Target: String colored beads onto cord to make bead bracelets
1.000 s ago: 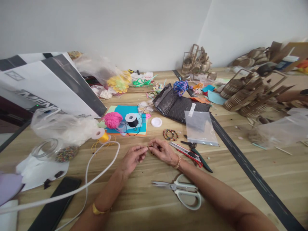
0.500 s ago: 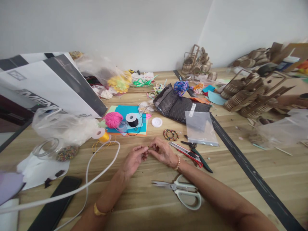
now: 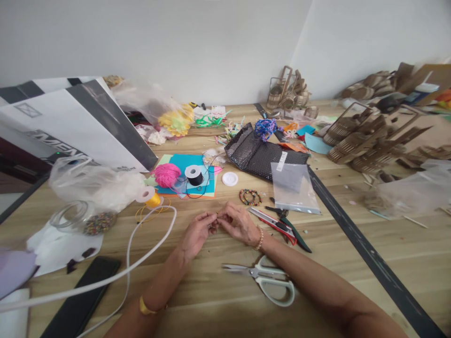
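Observation:
My left hand (image 3: 200, 231) and my right hand (image 3: 237, 223) meet at the fingertips over the middle of the wooden table. Both are pinched closed around something tiny, too small to make out. Just past my right hand lies a pair of bead bracelets (image 3: 250, 197). A red utility knife (image 3: 273, 224) and dark green-handled pliers (image 3: 296, 234) rest to its right. Scissors (image 3: 259, 274) with pale handles lie below my right wrist. Beyond my hands are a spool of black cord (image 3: 194, 175), a pink yarn ball (image 3: 167, 175) and a white round lid (image 3: 230, 179).
At left, a white cable (image 3: 148, 252) loops near a yellow thread spool (image 3: 151, 197) and a jar of beads (image 3: 98, 223). A black bubble mailer (image 3: 260, 157) and clear plastic bag (image 3: 295, 188) lie ahead. Small bamboo baskets (image 3: 366, 136) crowd the right.
My hands stay pinched together in nearly the same place, with only slight finger movement. The arm seen at the far right edge has gone from view.

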Demonstrator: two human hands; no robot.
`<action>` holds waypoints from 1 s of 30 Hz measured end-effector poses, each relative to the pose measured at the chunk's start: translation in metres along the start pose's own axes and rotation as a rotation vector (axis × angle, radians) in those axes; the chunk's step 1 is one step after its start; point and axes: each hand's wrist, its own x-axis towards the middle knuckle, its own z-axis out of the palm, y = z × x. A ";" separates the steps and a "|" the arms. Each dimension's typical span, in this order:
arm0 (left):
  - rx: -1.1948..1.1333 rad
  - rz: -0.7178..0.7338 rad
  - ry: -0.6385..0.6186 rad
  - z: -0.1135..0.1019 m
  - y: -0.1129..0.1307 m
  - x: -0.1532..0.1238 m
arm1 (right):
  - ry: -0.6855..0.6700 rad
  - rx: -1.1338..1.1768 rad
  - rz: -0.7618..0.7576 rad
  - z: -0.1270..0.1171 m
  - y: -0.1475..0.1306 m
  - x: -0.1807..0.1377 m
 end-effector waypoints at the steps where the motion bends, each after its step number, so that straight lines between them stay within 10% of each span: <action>1: 0.000 0.001 0.000 0.000 0.000 0.000 | 0.001 -0.002 -0.006 0.000 0.000 0.000; 14: 0.078 0.051 -0.004 0.000 0.000 0.000 | -0.002 0.107 0.024 -0.001 0.003 0.002; 25: 0.745 0.652 0.163 0.003 0.002 -0.005 | -0.046 0.609 0.367 -0.004 -0.001 0.005; 30: 0.682 0.523 0.164 0.003 0.002 -0.004 | -0.050 0.683 0.418 -0.004 0.002 0.006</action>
